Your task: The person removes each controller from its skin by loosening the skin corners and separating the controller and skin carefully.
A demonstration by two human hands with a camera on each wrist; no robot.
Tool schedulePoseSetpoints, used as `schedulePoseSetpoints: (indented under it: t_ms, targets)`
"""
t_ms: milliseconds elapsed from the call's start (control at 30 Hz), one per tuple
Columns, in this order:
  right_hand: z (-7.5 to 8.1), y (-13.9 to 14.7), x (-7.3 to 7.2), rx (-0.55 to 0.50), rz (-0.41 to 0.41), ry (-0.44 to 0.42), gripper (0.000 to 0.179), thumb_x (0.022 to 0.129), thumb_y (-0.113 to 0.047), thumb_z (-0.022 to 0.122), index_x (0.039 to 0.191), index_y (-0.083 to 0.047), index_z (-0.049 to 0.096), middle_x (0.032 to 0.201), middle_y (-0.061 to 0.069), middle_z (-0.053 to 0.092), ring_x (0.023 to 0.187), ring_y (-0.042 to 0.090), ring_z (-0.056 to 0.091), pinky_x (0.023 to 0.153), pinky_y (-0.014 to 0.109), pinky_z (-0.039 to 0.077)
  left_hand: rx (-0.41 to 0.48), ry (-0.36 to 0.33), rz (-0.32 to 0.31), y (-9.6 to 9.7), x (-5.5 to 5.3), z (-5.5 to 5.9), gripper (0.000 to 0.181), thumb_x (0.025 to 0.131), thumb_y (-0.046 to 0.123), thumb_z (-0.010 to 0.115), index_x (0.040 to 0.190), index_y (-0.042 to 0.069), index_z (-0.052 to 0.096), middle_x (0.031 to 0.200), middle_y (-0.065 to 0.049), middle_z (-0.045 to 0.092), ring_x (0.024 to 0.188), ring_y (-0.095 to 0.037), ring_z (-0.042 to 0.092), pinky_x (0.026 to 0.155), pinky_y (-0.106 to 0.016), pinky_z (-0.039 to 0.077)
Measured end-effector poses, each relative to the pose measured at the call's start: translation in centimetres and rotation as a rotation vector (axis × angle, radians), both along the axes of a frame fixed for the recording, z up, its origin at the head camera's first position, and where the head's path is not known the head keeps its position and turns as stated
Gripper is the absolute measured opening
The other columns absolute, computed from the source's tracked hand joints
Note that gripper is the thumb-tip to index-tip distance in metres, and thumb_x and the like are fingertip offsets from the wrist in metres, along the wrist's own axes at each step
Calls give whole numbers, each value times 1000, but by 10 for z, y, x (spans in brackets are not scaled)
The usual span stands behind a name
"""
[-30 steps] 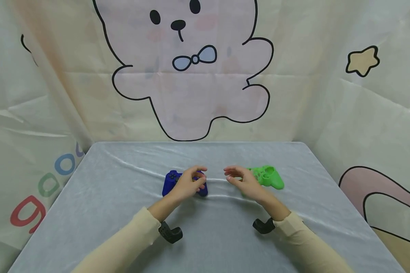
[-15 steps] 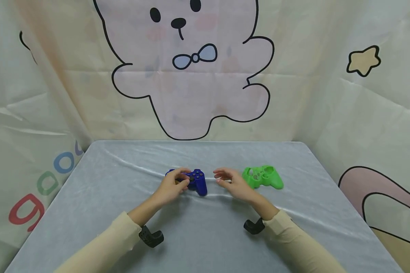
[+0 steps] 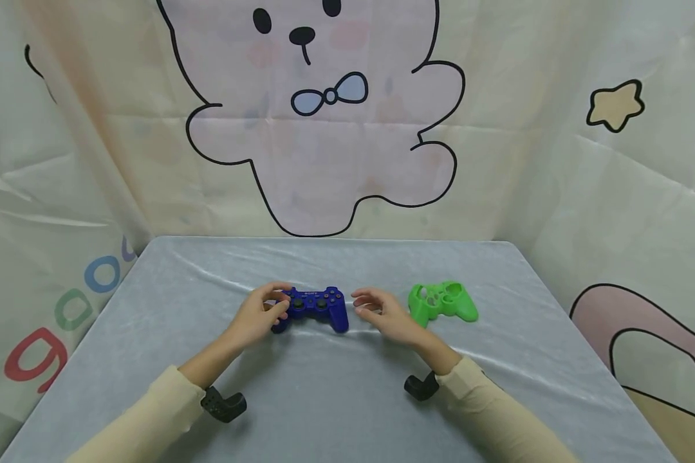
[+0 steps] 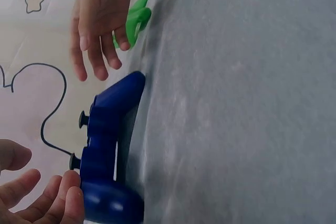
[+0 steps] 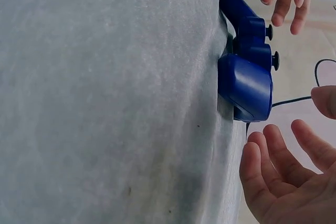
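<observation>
A blue game controller (image 3: 318, 303) with two black thumbsticks lies on the cloth-covered table, its buttons facing up. My left hand (image 3: 260, 312) hovers at its left end, fingers relaxed and parted, overlapping that grip in the head view. In the left wrist view the left fingertips (image 4: 73, 195) hang close over the controller's near grip. My right hand (image 3: 385, 314) is just off the controller's right end, with loosely bent fingers and nothing in them. To the right of that hand lies a green silicone controller cover (image 3: 444, 302) with open cutouts.
Pale blue-grey cloth (image 3: 324, 399) covers the table, with a few creases running across it. A printed curtain (image 3: 498, 161) stands behind the far edge and along both sides. A black wrist device (image 3: 224, 405) sticks out inward from the left sleeve, another (image 3: 421, 387) from the right.
My left hand has slid left from the middle of the blue controller to its left end, uncovering it. The right hand has shifted left, away from the green cover. Both objects stay in place.
</observation>
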State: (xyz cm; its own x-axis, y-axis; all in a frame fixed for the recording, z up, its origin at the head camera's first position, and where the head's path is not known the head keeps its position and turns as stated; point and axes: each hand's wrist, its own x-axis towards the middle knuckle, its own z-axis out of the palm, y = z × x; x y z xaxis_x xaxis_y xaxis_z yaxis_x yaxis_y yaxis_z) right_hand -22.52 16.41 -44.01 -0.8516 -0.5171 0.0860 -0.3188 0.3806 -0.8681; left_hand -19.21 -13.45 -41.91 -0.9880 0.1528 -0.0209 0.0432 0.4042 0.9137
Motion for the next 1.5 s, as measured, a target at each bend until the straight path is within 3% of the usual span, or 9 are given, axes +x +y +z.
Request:
schedulePoseSetpoints:
  t_ms: [367,633,967,1500]
  targets:
    - [-1,-5,-6,19,-12,7,40,101,-10,58,137,7,52,125,31,64,112,41,66,90,40,58,27,6,24,-25,5,-7,39,103,10,55,140,-3,52,128,-30,62,97,-31,70,76,-37,60]
    - [-4,-11,-2,34,9,-29,51,101,-9,57,148,5,42,126,30,62,114,41,64,93,43,58,-15,-57,-27,-33,3,-13,46,105,15,53,148,1,46,141,-30,55,118,-40,64,81,-36,59]
    - [-5,-20,0,42,15,-78,59,103,-13,58,155,-1,33,134,29,56,116,39,63,91,40,58,97,-162,-83,-41,4,-8,56,107,23,50,157,5,32,154,-29,43,134,-43,52,98,-44,57]
    - [-8,-26,-8,27,60,-122,61,102,-9,58,156,-8,32,141,31,48,117,40,63,89,39,58,208,-248,-141,-39,-5,-18,60,106,17,51,160,8,27,160,-32,30,145,-43,39,111,-49,47]
